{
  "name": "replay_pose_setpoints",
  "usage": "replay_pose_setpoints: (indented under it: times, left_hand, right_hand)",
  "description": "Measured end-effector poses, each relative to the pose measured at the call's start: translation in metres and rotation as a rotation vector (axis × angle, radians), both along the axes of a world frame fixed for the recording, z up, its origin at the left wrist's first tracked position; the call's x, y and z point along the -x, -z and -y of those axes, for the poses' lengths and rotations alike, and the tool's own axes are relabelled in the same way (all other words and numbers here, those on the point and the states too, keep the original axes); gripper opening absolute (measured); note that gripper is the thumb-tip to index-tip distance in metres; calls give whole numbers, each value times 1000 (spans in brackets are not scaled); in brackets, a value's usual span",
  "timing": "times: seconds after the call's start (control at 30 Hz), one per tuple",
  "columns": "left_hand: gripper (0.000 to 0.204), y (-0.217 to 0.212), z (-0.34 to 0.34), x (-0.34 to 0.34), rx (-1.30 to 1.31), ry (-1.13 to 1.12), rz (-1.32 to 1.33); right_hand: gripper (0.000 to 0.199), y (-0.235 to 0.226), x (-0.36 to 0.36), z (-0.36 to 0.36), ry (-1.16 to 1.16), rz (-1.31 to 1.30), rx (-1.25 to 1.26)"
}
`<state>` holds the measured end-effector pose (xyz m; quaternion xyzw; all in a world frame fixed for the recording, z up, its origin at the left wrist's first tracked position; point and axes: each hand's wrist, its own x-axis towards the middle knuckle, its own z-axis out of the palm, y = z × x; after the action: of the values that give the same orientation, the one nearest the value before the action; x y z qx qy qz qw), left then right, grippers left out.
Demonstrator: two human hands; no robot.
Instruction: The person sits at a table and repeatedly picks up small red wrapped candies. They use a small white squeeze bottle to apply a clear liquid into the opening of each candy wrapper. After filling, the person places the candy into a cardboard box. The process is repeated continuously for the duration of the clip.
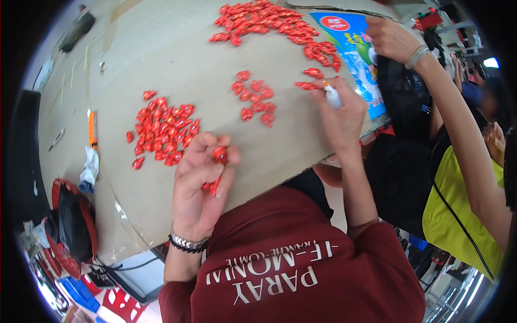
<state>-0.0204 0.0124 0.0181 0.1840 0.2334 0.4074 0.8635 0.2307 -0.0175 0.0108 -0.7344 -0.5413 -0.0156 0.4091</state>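
Observation:
My left hand (195, 180) is raised over the near edge of the table, fingers curled round small glossy red pieces (219, 155). One piece shows between the fingertips and more red shows lower in the palm. In my right hand (344, 121) is a white pen-like tube (333, 97) with an orange tip, held upward. Beside its fingertips lies a red piece (306, 85); whether they touch it I cannot tell. Between my hands is a small, loose group of red pieces (254, 96). A denser pile (161, 128) sits just beyond my left hand.
A long heap of red pieces (264, 21) spreads along the far side, next to a blue printed sheet (353, 59). A co-worker's hand (396, 40) reaches in from the right. At left lie an orange cutter (92, 129), crumpled white plastic (89, 166) and a black-and-red bag (74, 218).

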Motion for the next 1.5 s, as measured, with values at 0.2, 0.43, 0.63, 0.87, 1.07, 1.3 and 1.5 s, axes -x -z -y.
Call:
replay_pose_setpoints:
  times: [0.2,0.43,0.63,0.87,1.07,1.3,1.5]
  left_hand:
    - [21,9,-4,6,46,97,125]
    - [25,16,-3,12,34,129,246]
    - [30,19,3,3,119,78,204]
    - [37,10,6,-2,218,50,255]
    - [39,7,-2,-3,139,83,183]
    - [17,16,-1,1,53,47,153]
    - [17,19,5,1,3,5,133]
  right_hand:
    - [17,11,-4,2,-51,162,-50]
    - [21,-2,12,12,-87,63,-40]
    - [23,-24,49,12,-398,-588,37]
    - [41,-30,59,1,-696,-1129,243]
    - [32,-26,55,-1,-719,-805,101]
    - [34,-35,54,10,-590,-822,-18]
    - [30,-29,52,10,-666,-772,-222]
